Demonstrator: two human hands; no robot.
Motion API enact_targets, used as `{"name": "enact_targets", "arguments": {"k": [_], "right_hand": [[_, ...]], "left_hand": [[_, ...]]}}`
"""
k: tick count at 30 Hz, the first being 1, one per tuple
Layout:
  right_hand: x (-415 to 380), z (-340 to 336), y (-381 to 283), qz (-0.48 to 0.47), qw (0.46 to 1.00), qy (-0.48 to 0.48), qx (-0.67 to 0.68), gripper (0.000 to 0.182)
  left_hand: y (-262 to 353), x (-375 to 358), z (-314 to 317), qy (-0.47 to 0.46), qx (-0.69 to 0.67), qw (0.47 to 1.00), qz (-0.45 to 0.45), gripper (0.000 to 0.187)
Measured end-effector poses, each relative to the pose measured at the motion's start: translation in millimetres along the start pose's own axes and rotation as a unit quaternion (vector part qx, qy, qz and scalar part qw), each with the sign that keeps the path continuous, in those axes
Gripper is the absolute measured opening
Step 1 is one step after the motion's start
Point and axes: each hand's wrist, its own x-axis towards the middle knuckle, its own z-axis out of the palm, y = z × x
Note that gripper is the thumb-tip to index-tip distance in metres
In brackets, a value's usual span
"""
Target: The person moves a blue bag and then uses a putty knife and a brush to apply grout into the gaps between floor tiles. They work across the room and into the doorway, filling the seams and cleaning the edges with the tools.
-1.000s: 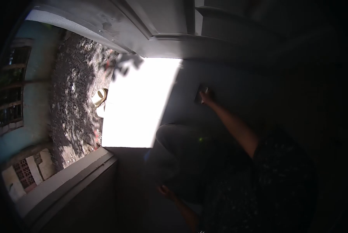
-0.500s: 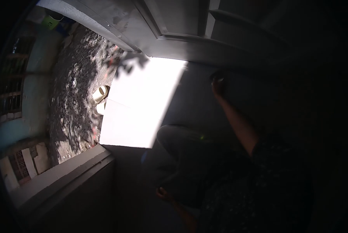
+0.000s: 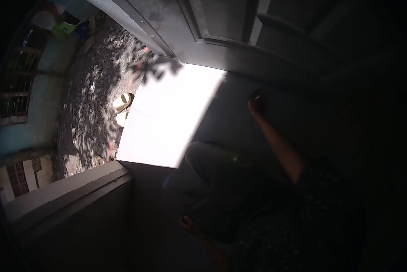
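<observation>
The view is turned sideways and my body lies in deep shadow. My right hand (image 3: pixel 255 105) is low over the dark floor (image 3: pixel 230 104), near the foot of a panelled door. Its fingers are curled around a small dark thing with a bright glint, too dim to name. My left hand (image 3: pixel 191 225) rests beside my bent leg (image 3: pixel 203 156), with fingers loosely bent and slightly apart. Nothing shows in it, though the shadow hides detail.
A grey panelled door (image 3: pixel 221 47) stands along the top. Sunlight whitens a floor patch (image 3: pixel 167 115) at the doorway. Outside are pale slip-on shoes (image 3: pixel 121 103) on gravel (image 3: pixel 90 99), a blue-green wall (image 3: pixel 42 102) and a green item marked 3 (image 3: pixel 63 29). A ledge (image 3: pixel 67 188) borders the lower left.
The view has shifted slightly, so the doorway and shoes sit a little farther right and the ledge higher. The right hand's glinting thing appears lower, nearer the fingers.
</observation>
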Motion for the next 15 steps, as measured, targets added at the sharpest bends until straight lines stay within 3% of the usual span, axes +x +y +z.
{"name": "enact_targets", "arguments": {"k": [3, 9, 13, 15], "right_hand": [[-31, 24, 2, -0.046, 0.998, -0.003, -0.048, 0.055], [-158, 72, 28, -0.039, 0.984, -0.136, -0.112, 0.049], [-146, 72, 43, -0.033, 0.988, -0.118, -0.098, 0.046], [-124, 64, 39, -0.031, 0.992, -0.090, -0.078, 0.044]], "left_hand": [[-1, 5, -1, -0.010, -0.047, 0.999, 0.016, 0.047], [-13, -1, -13, -0.031, 0.009, 0.999, 0.004, 0.048], [-38, 6, -13, -0.024, 0.001, 0.999, 0.022, 0.048], [-37, 8, -18, -0.056, 0.075, 0.995, 0.041, 0.049]]}}
